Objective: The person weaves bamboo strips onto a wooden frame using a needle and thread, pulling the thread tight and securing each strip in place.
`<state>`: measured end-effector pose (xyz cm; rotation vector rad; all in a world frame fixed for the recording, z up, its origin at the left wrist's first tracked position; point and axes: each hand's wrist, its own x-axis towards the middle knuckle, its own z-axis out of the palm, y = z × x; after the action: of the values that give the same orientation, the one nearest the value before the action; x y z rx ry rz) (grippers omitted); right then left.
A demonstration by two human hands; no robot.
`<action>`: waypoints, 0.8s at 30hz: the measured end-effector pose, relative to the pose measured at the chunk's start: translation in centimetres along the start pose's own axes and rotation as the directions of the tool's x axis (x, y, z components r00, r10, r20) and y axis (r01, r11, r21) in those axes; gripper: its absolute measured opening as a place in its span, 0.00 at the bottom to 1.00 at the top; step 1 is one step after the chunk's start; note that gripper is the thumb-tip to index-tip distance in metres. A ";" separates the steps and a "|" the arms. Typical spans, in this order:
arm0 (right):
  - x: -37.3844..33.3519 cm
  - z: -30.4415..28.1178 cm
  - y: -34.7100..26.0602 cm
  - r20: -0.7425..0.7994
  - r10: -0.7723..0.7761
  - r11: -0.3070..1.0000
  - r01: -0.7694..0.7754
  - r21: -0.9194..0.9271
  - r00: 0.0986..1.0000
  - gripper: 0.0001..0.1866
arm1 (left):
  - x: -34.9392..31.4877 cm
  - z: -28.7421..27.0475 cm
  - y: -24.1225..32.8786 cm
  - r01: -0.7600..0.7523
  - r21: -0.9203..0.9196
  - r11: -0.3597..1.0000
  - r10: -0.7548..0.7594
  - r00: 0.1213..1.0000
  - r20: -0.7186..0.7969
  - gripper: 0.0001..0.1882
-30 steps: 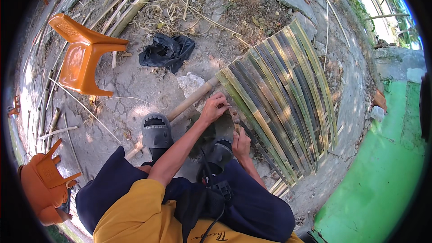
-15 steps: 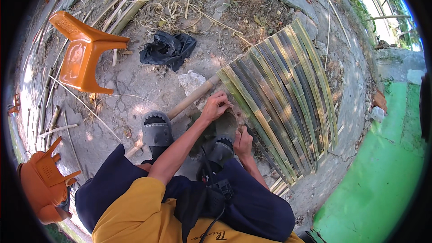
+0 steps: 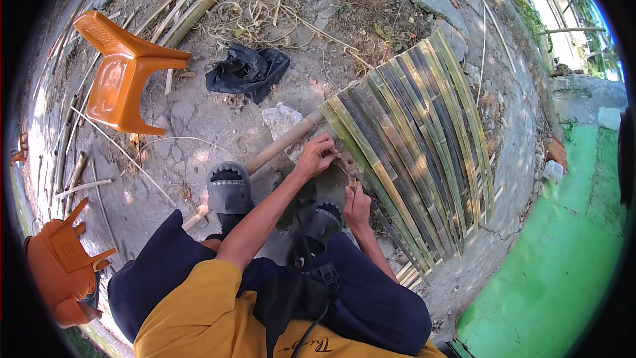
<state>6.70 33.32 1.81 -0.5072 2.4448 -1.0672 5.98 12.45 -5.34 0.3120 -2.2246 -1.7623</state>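
Note:
A panel of split bamboo slats (image 3: 411, 139), laid side by side in a fan shape, rests on the ground to my right. By its near left edge, the fingers of my left hand (image 3: 316, 158) are pinched together; what they hold is too small to name. Just below it, my right hand (image 3: 358, 205) is closed like a fist, its thumb upward, around something I cannot make out. A short brownish piece (image 3: 352, 174) shows above that thumb, close to the left fingertips. A wooden pole (image 3: 281, 144) runs from the panel's corner toward my feet, past my left hand.
A grey clog (image 3: 230, 189) is on my left foot. Ahead lies a black plastic bag (image 3: 248, 72) beside a pale stone (image 3: 281, 119). An orange plastic chair (image 3: 119, 80) lies at the left. Bamboo poles (image 3: 212, 3) and loose strips litter the far ground. Green-painted floor (image 3: 550, 245) borders the right.
My right hand has shifted slightly up and left, and the brownish piece above its thumb sits at a different angle. My left hand stays almost in place, still pinched.

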 end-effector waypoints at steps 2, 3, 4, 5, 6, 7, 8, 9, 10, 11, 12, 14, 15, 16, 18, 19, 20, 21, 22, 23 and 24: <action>-0.3 -0.2 -0.4 -0.085 -0.118 0.990 0.123 0.065 0.989 0.11 | 0.1 0.1 0.1 0.018 -0.027 0.999 -0.018 1.000 -0.002 0.09; -0.4 0.0 -0.4 -0.085 -0.119 0.990 0.125 0.066 0.989 0.11 | 0.1 0.0 -0.1 -0.004 -0.007 1.000 0.004 1.000 -0.008 0.09; -0.4 0.2 -0.2 -0.092 -0.151 0.987 0.156 0.048 0.984 0.11 | 0.1 0.0 -0.3 -0.027 0.013 1.000 0.027 1.000 -0.015 0.10; -0.4 0.5 -0.1 -0.099 -0.184 0.982 0.188 0.030 0.978 0.11 | 0.2 0.0 -0.4 -0.029 0.015 0.999 0.029 0.999 -0.017 0.10; -0.2 0.7 0.0 -0.100 -0.187 0.981 0.191 0.030 0.977 0.11 | 0.2 0.0 -0.5 -0.051 0.021 0.998 0.051 0.998 -0.019 0.10; 0.0 1.2 0.5 -0.046 -0.129 0.991 0.128 -0.034 0.991 0.12 | 0.0 0.2 -0.8 -0.065 0.026 0.998 0.065 0.998 -0.017 0.11; 0.3 1.4 0.5 0.000 -0.074 0.992 0.074 -0.101 0.997 0.14 | 0.0 0.2 -0.9 -0.067 0.026 0.997 0.067 0.998 -0.017 0.11; 0.1 1.2 0.5 -0.001 -0.075 0.992 0.075 -0.101 0.997 0.14 | -0.2 0.2 -0.9 -0.054 0.028 0.998 0.054 0.999 -0.008 0.11; -0.3 0.9 0.5 -0.020 -0.069 0.997 0.068 -0.047 0.997 0.13 | -0.2 0.1 -1.0 -0.040 0.030 0.999 0.040 0.999 0.001 0.11; -0.6 0.6 0.5 -0.037 -0.061 0.998 0.061 0.008 0.997 0.12 | -0.2 0.2 -0.9 -0.041 0.029 0.999 0.041 0.999 0.001 0.11; -0.6 0.8 0.5 -0.037 -0.060 0.998 0.060 0.007 0.997 0.12 | 0.0 0.4 -0.9 -0.056 0.025 0.998 0.056 0.998 -0.009 0.12; -0.5 1.4 0.6 -0.051 -0.066 0.998 0.065 -0.023 0.997 0.12 | -0.3 0.3 -0.8 -0.071 0.020 0.997 0.071 0.997 -0.020 0.12; -0.3 1.5 0.6 -0.052 -0.071 0.997 0.070 -0.020 0.996 0.12 | -0.3 -0.1 -1.0 -0.035 0.020 0.999 0.035 0.999 -0.008 0.12; -0.2 1.6 0.6 -0.028 -0.050 0.999 0.049 -0.017 0.998 0.12 | -0.4 -0.4 -1.2 0.001 0.020 1.000 -0.001 1.000 0.003 0.12; -0.4 0.7 0.4 -0.048 -0.044 0.999 0.043 -0.023 0.998 0.12 | 0.0 0.1 -0.1 -0.008 0.012 1.000 0.008 1.000 0.011 0.12; -0.5 0.4 0.4 -0.049 -0.042 0.999 0.041 -0.026 0.998 0.12 | 0.2 0.3 0.3 -0.016 0.007 1.000 0.016 1.000 0.019 0.11; -0.5 0.3 -0.1 -0.090 -0.111 0.994 0.111 0.000 0.990 0.12 | 0.2 0.2 0.3 -0.016 0.007 1.000 0.016 1.000 0.019 0.11; -0.5 0.3 -0.4 -0.133 -0.177 0.983 0.181 0.023 0.975 0.12 | 0.2 0.1 0.3 0.010 -0.001 1.000 -0.010 1.000 0.014 0.11; -0.3 0.6 -0.2 -0.134 -0.177 0.983 0.181 0.022 0.975 0.12 | 0.2 0.1 0.2 0.037 -0.009 0.999 -0.037 0.999 0.009 0.12; -0.1 0.9 0.0 -0.091 -0.134 0.991 0.135 -0.001 0.987 0.12 | 0.1 0.1 0.2 0.036 -0.011 0.999 -0.036 0.999 0.010 0.12; 0.1 1.2 0.0 -0.046 -0.093 0.995 0.092 -0.021 0.995 0.13 | -0.1 -0.1 -0.1 0.059 -0.024 0.998 -0.059 0.998 0.021 0.12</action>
<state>7.18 32.54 1.06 -0.6142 2.4959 -1.1052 6.09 12.38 -5.44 0.3593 -2.2275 -1.8297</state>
